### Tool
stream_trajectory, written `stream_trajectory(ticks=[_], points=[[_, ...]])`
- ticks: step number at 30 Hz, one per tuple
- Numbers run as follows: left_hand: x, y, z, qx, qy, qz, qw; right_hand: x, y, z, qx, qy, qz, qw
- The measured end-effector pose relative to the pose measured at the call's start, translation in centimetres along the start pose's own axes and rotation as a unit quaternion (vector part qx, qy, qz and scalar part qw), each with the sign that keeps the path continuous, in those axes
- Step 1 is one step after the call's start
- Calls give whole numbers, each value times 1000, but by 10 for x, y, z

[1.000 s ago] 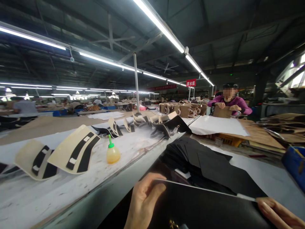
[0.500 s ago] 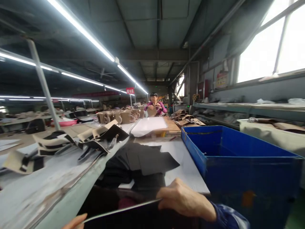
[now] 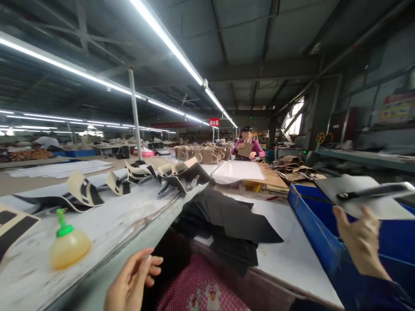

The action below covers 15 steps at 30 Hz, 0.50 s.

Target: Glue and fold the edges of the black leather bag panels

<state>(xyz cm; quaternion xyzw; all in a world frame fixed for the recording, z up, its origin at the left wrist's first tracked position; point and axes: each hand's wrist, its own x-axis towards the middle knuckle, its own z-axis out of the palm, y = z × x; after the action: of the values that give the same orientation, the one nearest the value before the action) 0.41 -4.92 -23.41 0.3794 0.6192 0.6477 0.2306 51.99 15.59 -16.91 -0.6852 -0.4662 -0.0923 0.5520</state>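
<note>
My left hand (image 3: 134,280) is at the bottom, beside the edge of the left bench, its fingers loosely bent and apart with nothing in them. On the right, my right hand (image 3: 359,242) reaches over a blue bin (image 3: 337,255), thumb and fingers spread. Just beyond its fingertips is a pale flexible panel (image 3: 366,183) with a black strip and a shiny clear part, somewhat blurred, above the bin. Whether the fingertips still touch it is hard to see. Dark flat panels (image 3: 240,216) lie overlapping on a white board (image 3: 292,229) in front of me.
On the left bench (image 3: 119,220) stand a squeeze bottle (image 3: 69,246) with a green top and several curled black-and-cream pieces (image 3: 86,190). A co-worker (image 3: 249,144) holds a brown piece at the far end. Brown bags (image 3: 201,154) stand in a row farther back.
My right hand has swung right from the dark panel's edge to over the blue bin. My left hand has let go of that edge. The view has turned left.
</note>
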Motion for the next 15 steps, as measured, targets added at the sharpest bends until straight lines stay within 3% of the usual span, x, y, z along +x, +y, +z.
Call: stream_trajectory(ticks=[2,4,6,8,11,15], points=[[0,-12,7,-14,-31,8,999,-38,-8,46,19,-138,-79,987],[-1,-25,14,-18,-69,8,997,-86,-22,93,41,-278,-158,947],[-3,-35,21,-16,-102,0,995,-134,-38,133,37,-351,-188,917],[-5,-38,26,-18,-118,-10,993,-174,-53,161,19,-378,-192,906],[-8,-37,35,-35,-141,-25,989,-202,-68,180,3,-384,-181,905],[-17,-39,54,-75,-145,-35,986,-185,-76,171,39,-374,-142,916]])
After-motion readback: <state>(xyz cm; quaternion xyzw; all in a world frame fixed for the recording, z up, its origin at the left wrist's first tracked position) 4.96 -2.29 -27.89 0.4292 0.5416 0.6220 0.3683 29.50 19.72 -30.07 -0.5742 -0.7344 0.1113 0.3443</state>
